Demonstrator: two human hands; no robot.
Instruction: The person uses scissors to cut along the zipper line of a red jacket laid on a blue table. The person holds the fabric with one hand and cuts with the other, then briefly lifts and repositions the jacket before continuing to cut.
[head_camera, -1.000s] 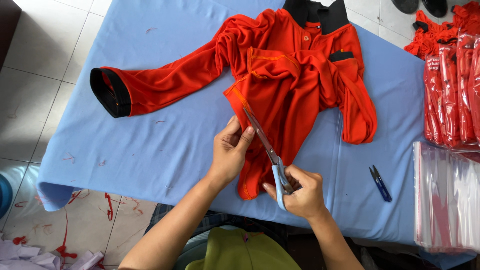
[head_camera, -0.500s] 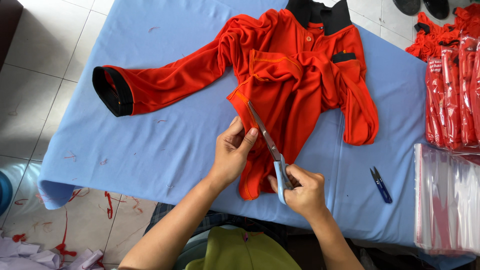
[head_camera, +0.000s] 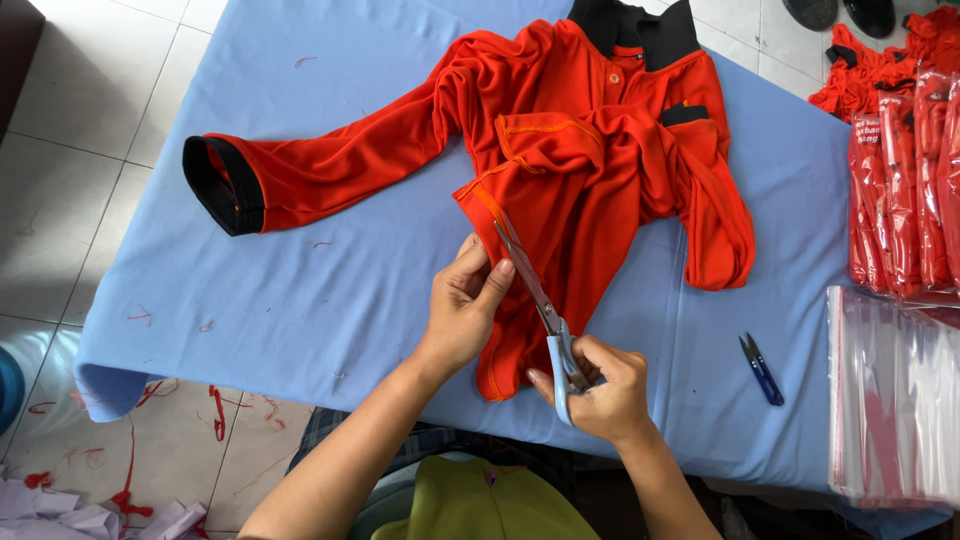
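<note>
I see my right hand (head_camera: 608, 388) closed around the pale blue handles of the scissors (head_camera: 540, 310), whose blades lie along the left edge of the orange long-sleeved shirt (head_camera: 590, 170) spread on the blue surface (head_camera: 330, 290). My left hand (head_camera: 468, 305) pinches that shirt edge just beside the blades. Small blue thread snips (head_camera: 762, 368) lie to the right, near the clear plastic bags (head_camera: 895, 400) and bagged red garments (head_camera: 905, 200).
</note>
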